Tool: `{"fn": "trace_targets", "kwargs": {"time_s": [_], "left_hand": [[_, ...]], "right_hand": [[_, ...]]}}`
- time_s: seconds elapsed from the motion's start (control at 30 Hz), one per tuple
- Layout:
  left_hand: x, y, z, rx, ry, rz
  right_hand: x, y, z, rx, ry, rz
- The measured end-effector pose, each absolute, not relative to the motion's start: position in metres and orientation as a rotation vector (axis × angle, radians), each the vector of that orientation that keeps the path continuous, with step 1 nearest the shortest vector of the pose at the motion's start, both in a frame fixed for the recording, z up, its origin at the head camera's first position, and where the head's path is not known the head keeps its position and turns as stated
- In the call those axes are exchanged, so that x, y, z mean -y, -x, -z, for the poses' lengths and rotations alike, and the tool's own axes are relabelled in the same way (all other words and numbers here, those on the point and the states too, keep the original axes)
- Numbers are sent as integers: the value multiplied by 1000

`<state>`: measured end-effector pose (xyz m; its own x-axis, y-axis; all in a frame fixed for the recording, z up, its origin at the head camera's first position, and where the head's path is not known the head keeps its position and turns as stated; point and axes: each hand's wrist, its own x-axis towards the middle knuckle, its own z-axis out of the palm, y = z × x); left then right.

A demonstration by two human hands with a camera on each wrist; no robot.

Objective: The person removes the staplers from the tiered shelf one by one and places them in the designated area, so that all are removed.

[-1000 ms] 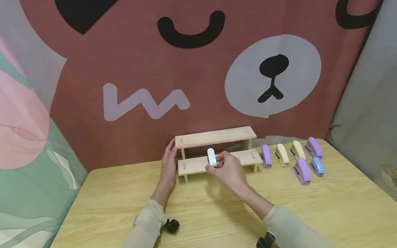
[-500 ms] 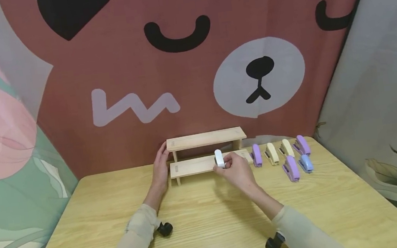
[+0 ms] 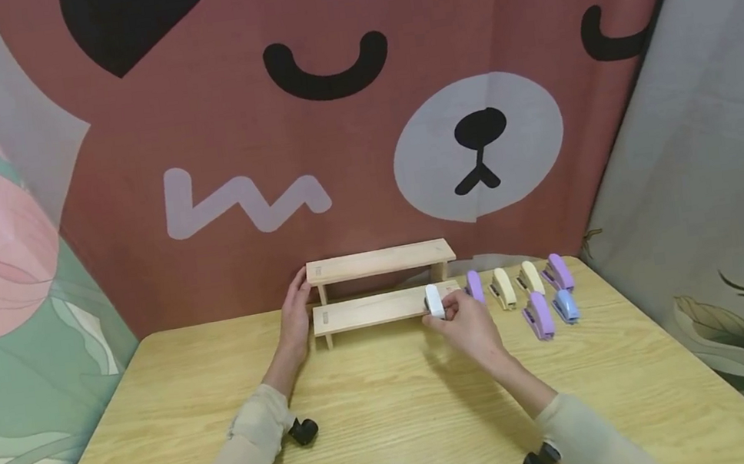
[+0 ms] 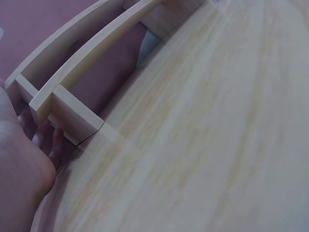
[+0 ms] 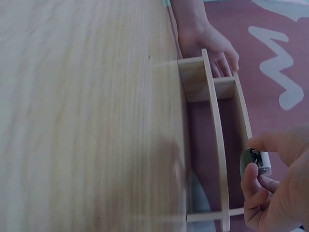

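Note:
In the head view a two-tier wooden rack (image 3: 371, 311) stands at the back of the table. My right hand (image 3: 471, 324) pinches a small white stapler (image 3: 434, 302) between thumb and fingers, close over the right end of the lower tier. The right wrist view shows the metal underside of that stapler (image 5: 253, 158) toward the camera. At the rack's left end, my left hand (image 3: 295, 324) rests against the side with its fingers extended. In the left wrist view, fingers (image 4: 57, 145) of this hand reach behind the end of the lower board.
Right of the rack stand several staplers: a purple one (image 3: 473, 286) partly behind my right hand, two cream ones (image 3: 503, 289), another purple one (image 3: 557, 273), and, nearer, a purple one (image 3: 539, 316) and a blue one (image 3: 566, 306). A bear-patterned curtain (image 3: 244, 271) hangs behind.
My right hand has moved the white stapler rightward along the lower tier, from the middle to near its right end. The left hand stays at the rack's left end. The head view has shifted slightly.

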<state>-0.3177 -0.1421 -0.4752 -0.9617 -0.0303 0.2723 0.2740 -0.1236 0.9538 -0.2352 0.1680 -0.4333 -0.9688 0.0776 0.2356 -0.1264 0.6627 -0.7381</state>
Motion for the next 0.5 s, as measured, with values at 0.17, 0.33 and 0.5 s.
{"fn": "trace_targets", "kwargs": {"time_s": [0.17,0.33,0.5], "left_hand": [[143,318,477,1921,287,2205],[142,317,476,1922,287,2214],[141,318,476,1926,288,2207]], "right_hand": [[-186,233,436,2661,-22,-1179],[-205,230,440,2650,-18,-1170],[-221,230,446,2656,12,-1157]]}}
